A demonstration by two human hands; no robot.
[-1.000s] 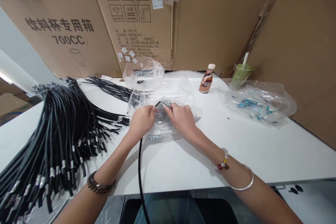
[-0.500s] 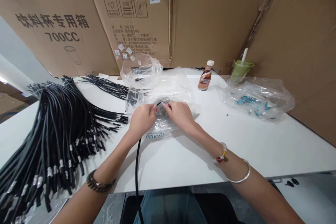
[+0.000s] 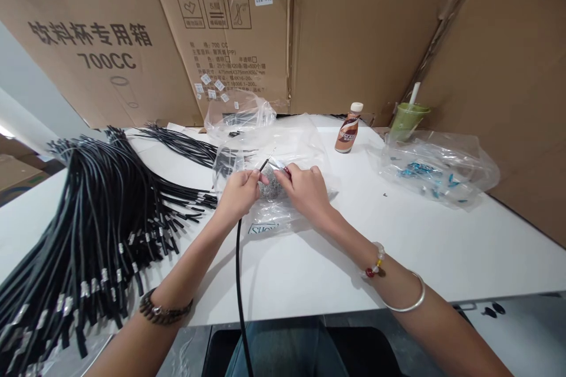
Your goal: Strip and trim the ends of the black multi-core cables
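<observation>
My left hand [image 3: 237, 193] is closed on a black cord [image 3: 239, 283] that runs down off the table's front edge; the cord's tip sticks out past my fingers. My right hand [image 3: 304, 189] is pinched on a small metal piece beside that tip; I cannot make it out clearly. Both hands hover over a clear plastic bag [image 3: 283, 153] with a pile of small silver metal parts [image 3: 270, 188] inside it. The two hands nearly touch.
A big bundle of black cords with silver ends [image 3: 88, 230] fills the table's left. Behind stand cardboard boxes [image 3: 230, 29], a brown drink bottle [image 3: 347, 128] and a green cup with a straw [image 3: 405, 119]. A bag with blue pieces [image 3: 435, 168] lies right.
My left hand has lifted the cord tip a little higher, and the cord below it has shifted slightly right. My right hand stays close to the tip.
</observation>
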